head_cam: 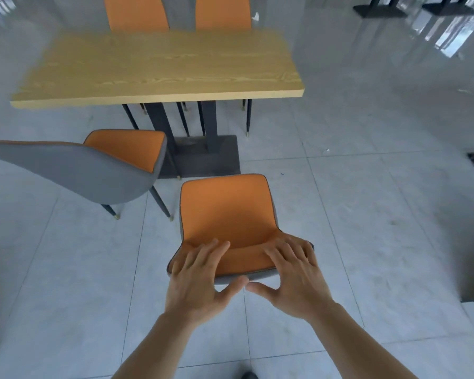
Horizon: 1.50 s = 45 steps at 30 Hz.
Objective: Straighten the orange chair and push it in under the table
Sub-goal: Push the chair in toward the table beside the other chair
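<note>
An orange chair (225,212) with a grey outer shell stands on the floor just in front of me, its seat facing the wooden table (159,67). The chair is apart from the table, with its front edge close to the table's dark base. My left hand (200,277) grips the left part of the backrest's top edge, fingers over the orange front and thumb behind. My right hand (296,277) grips the right part of the same edge in the same way.
A second orange and grey chair (93,165) stands turned sideways at the left, close to the table. Two more orange chairs (175,12) are pushed in on the table's far side. The table's black base (203,157) rests on grey floor tiles. Open floor lies to the right.
</note>
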Each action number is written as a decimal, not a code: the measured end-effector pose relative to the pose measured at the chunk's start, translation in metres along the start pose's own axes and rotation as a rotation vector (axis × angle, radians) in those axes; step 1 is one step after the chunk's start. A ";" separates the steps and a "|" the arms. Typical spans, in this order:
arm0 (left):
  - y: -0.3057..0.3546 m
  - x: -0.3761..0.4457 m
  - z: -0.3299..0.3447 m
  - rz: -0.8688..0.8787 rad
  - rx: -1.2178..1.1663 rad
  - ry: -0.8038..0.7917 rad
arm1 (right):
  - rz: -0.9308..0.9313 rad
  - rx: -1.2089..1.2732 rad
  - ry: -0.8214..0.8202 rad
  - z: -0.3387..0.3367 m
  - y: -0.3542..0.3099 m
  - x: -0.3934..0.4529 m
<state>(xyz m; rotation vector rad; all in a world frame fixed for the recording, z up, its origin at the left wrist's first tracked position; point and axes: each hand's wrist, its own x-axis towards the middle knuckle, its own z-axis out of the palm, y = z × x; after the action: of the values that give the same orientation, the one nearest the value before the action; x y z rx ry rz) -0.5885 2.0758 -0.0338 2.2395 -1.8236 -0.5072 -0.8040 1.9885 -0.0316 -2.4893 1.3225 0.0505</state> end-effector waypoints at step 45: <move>-0.068 0.324 -0.048 0.152 0.111 0.157 | 0.026 -0.099 0.083 -0.049 0.053 0.310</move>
<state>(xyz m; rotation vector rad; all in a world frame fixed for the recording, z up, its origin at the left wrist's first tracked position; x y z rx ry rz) -0.4513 1.7712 -0.0578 2.1189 -1.9627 -0.2015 -0.6756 1.6985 -0.0550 -2.5820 1.4183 0.0186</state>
